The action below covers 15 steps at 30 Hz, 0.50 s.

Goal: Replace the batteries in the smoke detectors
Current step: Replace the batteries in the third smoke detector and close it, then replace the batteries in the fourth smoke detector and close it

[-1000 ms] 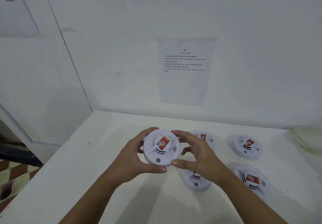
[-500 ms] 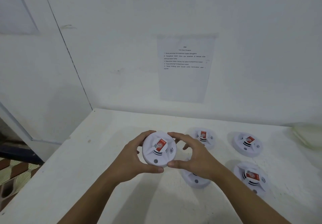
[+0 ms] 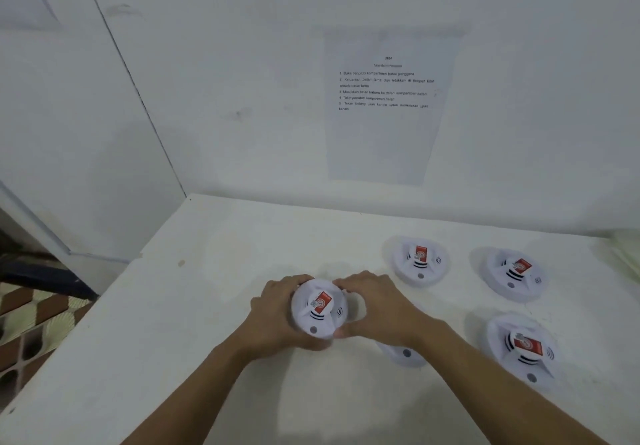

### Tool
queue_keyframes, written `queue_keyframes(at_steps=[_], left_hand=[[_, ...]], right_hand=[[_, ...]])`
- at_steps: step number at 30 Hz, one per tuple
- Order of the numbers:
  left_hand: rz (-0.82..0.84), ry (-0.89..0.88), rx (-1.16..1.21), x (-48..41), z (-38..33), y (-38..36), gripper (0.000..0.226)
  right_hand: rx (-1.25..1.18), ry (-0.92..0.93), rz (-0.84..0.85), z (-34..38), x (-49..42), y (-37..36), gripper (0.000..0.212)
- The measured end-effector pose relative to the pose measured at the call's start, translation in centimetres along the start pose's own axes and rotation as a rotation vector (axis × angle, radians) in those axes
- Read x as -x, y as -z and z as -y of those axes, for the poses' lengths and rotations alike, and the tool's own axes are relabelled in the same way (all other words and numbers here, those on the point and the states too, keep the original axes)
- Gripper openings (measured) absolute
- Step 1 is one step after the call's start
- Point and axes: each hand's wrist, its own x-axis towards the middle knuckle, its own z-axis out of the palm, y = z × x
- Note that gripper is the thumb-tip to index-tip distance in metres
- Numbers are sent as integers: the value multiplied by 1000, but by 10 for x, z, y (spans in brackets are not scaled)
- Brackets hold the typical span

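Note:
A round white smoke detector (image 3: 318,309) with a red label on top is held above the white table (image 3: 207,306), face up. My left hand (image 3: 277,316) grips its left rim and my right hand (image 3: 377,309) grips its right rim. Several more white detectors lie on the table: one at the back (image 3: 420,260), one at the back right (image 3: 514,273), one at the front right (image 3: 523,346). Another detector (image 3: 403,354) lies mostly hidden under my right wrist.
A printed instruction sheet (image 3: 384,105) hangs on the white wall behind the table. A pale object (image 3: 627,254) sits at the table's far right edge. The table's left edge drops to a patterned floor (image 3: 31,323).
Both hands have lowered the held detector toward the table and shifted it slightly left. The view has tilted down a little.

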Motion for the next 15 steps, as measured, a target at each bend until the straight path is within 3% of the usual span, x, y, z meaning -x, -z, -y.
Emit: queue_keyframes(at_steps=[2, 5, 8, 15], left_hand=[[19, -6, -81, -1, 0, -3, 84], [44, 21, -182, -3, 3, -5, 102], [56, 24, -186, -3, 8, -7, 106], [71, 44, -205, 2, 2, -4, 94]], right_hand=[[49, 27, 1, -1, -2, -3, 38], [81, 56, 1, 0, -2, -1, 37], [86, 46, 12, 4, 0, 4, 40], [64, -7, 41, 6, 6, 7, 47]])
